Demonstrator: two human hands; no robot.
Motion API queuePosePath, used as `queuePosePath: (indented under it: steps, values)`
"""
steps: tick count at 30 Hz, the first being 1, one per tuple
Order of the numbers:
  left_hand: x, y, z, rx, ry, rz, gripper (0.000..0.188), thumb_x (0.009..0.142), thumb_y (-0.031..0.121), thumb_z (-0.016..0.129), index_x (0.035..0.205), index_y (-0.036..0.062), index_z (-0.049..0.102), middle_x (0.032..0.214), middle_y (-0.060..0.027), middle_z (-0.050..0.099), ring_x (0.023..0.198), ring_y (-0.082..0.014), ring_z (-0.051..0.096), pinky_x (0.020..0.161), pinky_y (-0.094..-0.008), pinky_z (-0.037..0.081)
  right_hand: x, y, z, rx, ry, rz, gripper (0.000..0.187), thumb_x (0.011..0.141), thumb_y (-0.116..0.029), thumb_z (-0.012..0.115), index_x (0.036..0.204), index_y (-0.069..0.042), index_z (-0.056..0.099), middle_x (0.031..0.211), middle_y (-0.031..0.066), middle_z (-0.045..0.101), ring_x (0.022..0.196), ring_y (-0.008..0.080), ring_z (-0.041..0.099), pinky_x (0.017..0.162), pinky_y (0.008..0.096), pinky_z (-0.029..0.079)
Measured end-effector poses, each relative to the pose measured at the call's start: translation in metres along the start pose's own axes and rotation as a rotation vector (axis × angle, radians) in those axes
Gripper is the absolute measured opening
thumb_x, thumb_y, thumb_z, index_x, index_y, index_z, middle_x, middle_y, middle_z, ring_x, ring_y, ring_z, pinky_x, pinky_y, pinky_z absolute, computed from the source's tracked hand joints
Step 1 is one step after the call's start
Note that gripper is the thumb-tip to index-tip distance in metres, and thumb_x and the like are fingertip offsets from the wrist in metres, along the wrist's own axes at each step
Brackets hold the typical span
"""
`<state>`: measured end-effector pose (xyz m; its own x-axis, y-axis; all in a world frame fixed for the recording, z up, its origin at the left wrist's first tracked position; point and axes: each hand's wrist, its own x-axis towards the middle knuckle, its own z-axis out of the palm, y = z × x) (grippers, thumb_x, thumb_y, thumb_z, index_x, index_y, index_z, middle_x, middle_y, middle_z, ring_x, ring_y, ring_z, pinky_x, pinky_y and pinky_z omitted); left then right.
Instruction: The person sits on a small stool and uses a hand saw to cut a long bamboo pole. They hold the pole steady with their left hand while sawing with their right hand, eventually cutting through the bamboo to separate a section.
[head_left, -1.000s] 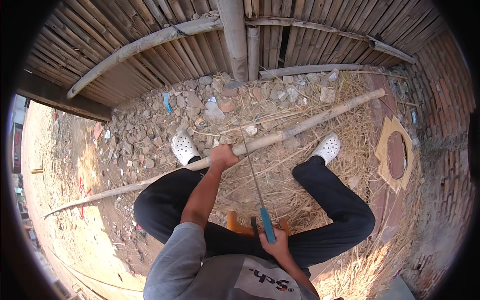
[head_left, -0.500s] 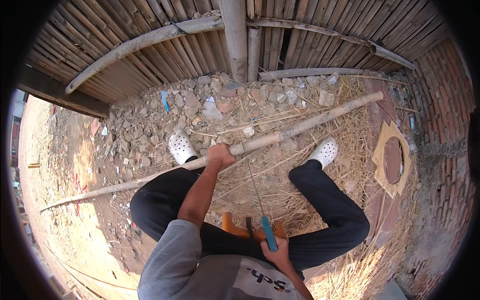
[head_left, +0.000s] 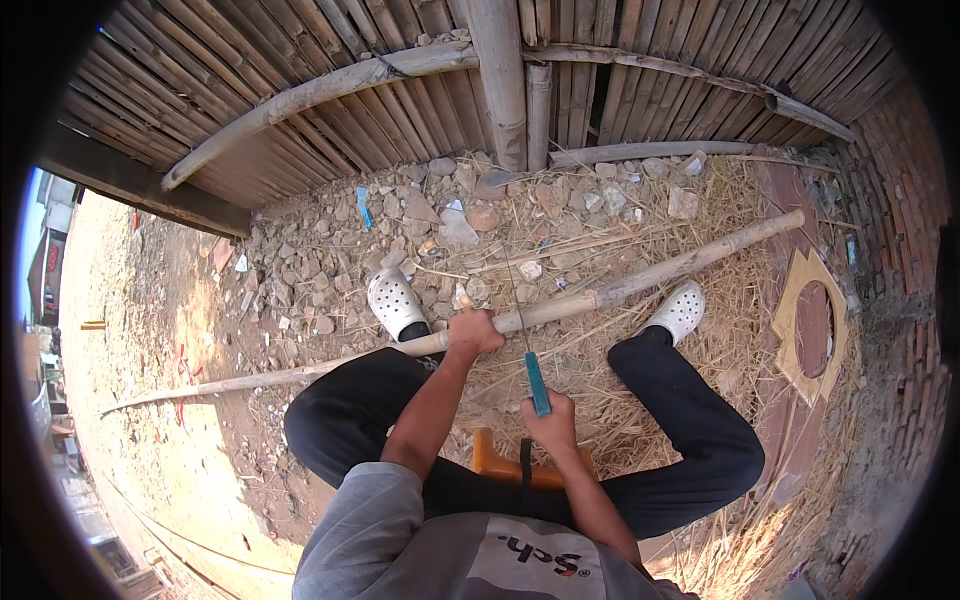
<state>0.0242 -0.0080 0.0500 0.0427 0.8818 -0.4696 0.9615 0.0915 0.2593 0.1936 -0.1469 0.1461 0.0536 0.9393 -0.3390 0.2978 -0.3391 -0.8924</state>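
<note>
A long, pale bamboo pole (head_left: 680, 264) slants across in front of me, its thin end low on the left and its thick end up on the right. My left hand (head_left: 474, 332) is closed around it, near its middle. In my right hand (head_left: 550, 415) is the teal handle of a handsaw (head_left: 537, 384). The saw's thin blade points away from me and crosses the pole just right of my left hand. How deep the blade sits in the bamboo cannot be made out.
An orange plastic stool (head_left: 488, 458) is between my legs. White clogs (head_left: 396, 302) are on my feet. Rubble and dry straw cover the ground before a bamboo-slat wall (head_left: 440, 115). A brick wall (head_left: 890, 330) and a cut-out board (head_left: 808, 325) stand on the right.
My right hand has pushed the saw forward, away from my body, so its handle is nearer the pole. My left hand keeps its hold. The whole view has shifted slightly.
</note>
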Motion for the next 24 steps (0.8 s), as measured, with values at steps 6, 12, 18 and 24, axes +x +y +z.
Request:
queuePosePath:
  steps: [6,12,18,24]
  values:
    - [-0.008,-0.005,0.009,-0.037,0.139,0.004,0.035,0.064,0.030,0.066,0.094,0.0136,0.073,0.083,-0.0141,0.071,0.078,-0.0324,0.070,0.073,-0.0423,0.056,0.038,-0.055,-0.009,0.066,-0.159,0.011,0.015,0.081,-0.009,0.062,0.071,0.001,0.057,0.055,0.0047,0.052,0.051,0.0112,0.050,0.050,0.0308,0.042]
    - [-0.012,-0.004,0.007,-0.036,0.158,0.030,0.032,0.063,0.027,0.066,0.091,0.0135,0.072,0.081,-0.0164,0.070,0.076,-0.0331,0.070,0.071,-0.0429,0.056,0.026,-0.054,-0.018,0.089,-0.152,0.019,0.016,0.082,-0.011,0.062,0.075,0.002,0.057,0.057,0.0063,0.054,0.050,0.0138,0.051,0.050,0.0311,0.043]
    - [-0.011,-0.004,0.007,-0.099,0.170,0.003,0.032,0.064,0.026,0.067,0.092,0.0130,0.071,0.084,-0.0156,0.071,0.080,-0.0313,0.070,0.072,-0.0425,0.056,0.054,-0.081,-0.033,0.280,-0.322,0.243,0.013,0.086,-0.010,0.061,0.077,-0.001,0.058,0.058,-0.0005,0.051,0.046,0.0081,0.046,0.043,0.0267,0.037]
    - [-0.013,-0.012,0.006,-0.076,0.141,0.054,0.034,0.065,0.029,0.067,0.095,0.0129,0.070,0.087,-0.0145,0.071,0.081,-0.0311,0.070,0.073,-0.0423,0.056,0.061,-0.088,-0.061,0.298,-0.402,0.329,0.014,0.089,-0.008,0.060,0.077,-0.004,0.053,0.056,-0.0007,0.046,0.044,0.0068,0.043,0.039,0.0264,0.037]
